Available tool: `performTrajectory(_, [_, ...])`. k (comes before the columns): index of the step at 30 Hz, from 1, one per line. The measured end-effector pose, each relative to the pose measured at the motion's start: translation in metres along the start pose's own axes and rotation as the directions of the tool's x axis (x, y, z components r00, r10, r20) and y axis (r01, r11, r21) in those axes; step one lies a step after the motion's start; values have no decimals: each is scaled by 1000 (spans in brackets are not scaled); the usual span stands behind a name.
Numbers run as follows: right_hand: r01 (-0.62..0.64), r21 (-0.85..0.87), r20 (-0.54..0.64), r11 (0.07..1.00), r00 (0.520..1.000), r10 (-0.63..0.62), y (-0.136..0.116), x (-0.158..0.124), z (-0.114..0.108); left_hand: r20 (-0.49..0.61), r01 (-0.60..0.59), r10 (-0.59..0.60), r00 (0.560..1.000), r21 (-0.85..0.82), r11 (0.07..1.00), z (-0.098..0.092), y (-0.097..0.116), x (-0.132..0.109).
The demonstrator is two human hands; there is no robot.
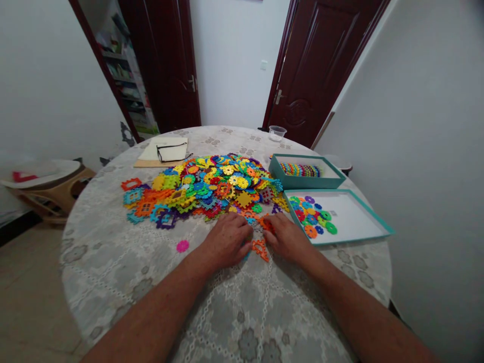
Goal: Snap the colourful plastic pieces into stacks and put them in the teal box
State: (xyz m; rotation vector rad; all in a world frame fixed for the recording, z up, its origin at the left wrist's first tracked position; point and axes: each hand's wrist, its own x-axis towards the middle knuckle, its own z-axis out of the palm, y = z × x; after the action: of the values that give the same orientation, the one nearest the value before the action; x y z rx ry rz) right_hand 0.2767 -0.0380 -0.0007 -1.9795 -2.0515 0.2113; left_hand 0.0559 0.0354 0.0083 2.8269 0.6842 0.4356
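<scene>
My left hand (pixel 229 239) rests at the near edge of a heap of plastic building pieces (pixel 212 184). Its fingers are curled in, and what they hold, if anything, is hidden; a bit of blue shows beneath them. Facing it, my right hand (pixel 287 237) has its fingers closed on an orange building piece (pixel 266 223). Another orange building piece (pixel 260 248) lies on the cloth between both hands. A pink disc-shaped piece (pixel 182 246) lies alone to the left of my left hand. The heap mixes notched squares, discs and snowflake shapes in many colours.
A shallow white tray (pixel 359 222) with a teal rim, holding several discs, sits at the right. Behind it a teal box (pixel 310 181) holds rows of coloured discs. Glasses (pixel 172 153) lie on papers (pixel 151 151) at the back left. A clear plastic bowl (pixel 277 132) stands near the far edge.
</scene>
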Motion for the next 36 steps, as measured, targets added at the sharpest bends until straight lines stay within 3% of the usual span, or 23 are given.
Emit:
performTrajectory(9, [47,95,-108,994,993,-37,15,0,4,34,-47,48,998,-52,998,5,2,2])
performTrajectory(16, [-44,199,-220,979,971,89,13,-1,-13,69,-18,20,997,-30,999,5,9,4])
performTrajectory(19, [-36,236,-132,971,989,69,15,-5,-21,59,4,-3,998,-19,1000,5,8,3])
performTrajectory(24, [54,101,-35,993,998,-50,20,-10,-17,35,28,-27,999,-23,999,6,4,1])
performTrajectory(29, [40,83,31,996,999,-42,21,-12,-11,56,-51,56,997,-87,995,2,10,-1])
performTrajectory(36, [-9,73,152,997,988,-2,24,-16,-21,112,-107,121,986,-129,986,-4,13,-2])
